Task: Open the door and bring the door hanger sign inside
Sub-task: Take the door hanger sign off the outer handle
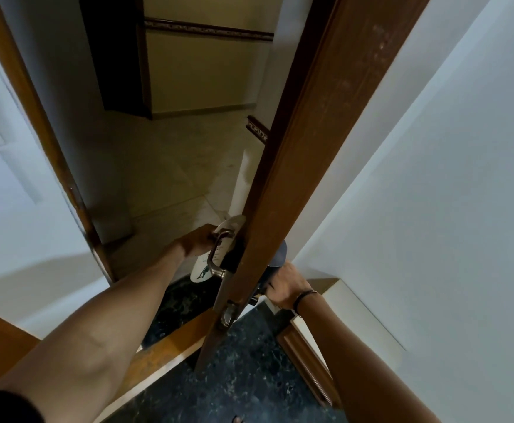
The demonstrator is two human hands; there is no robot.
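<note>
– Where is the door hanger sign (210,257)?

– Hooked on the outer handle (216,254), corridor side. The left hand (196,241) grasps its top; the right hand (283,286) clenches the inner handle.

– Risk?

– I judge its loop may snag on the lever and tear.

– Room?

– The door (304,166) stands ajar, with a wide gap to the frame (45,126).
</note>
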